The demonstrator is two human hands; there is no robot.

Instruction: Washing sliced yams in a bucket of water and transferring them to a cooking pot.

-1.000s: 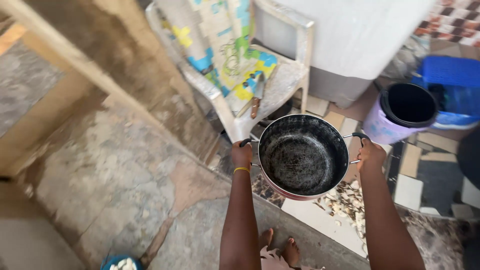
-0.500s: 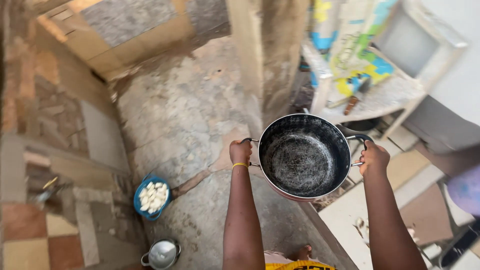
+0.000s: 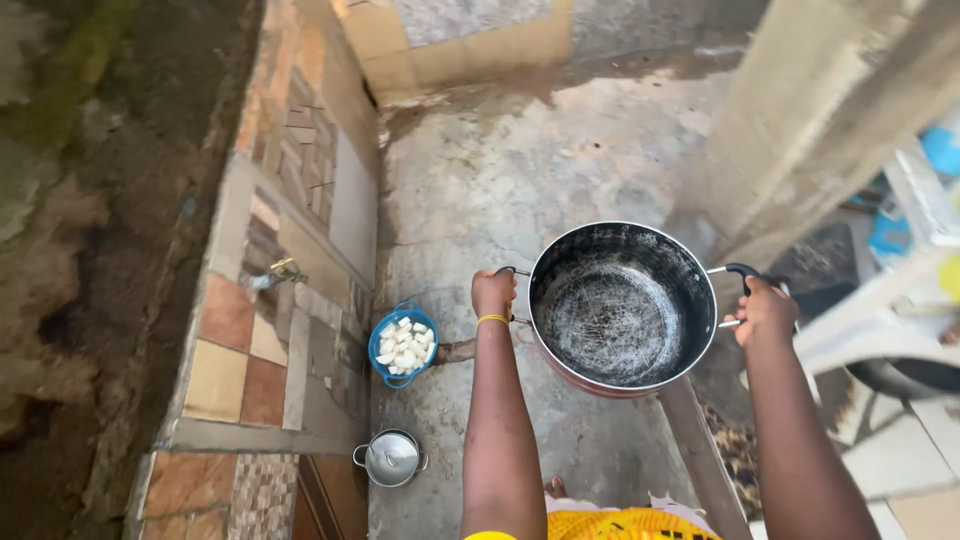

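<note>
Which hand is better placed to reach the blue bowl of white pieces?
Left, probably. The left hand grips the pot handle on the side nearest the blue bowl; the right hand is across the pot.

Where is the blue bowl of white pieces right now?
In the head view, the blue bowl sits on the concrete floor, left of the left hand holding the big pot, beside the tiled wall and above a small metal pot.

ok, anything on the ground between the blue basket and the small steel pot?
Nothing: in the head view only bare concrete floor lies between the blue basket of white chunks and the small steel pot. Both hands grip the big black pot, off to the side.
</note>
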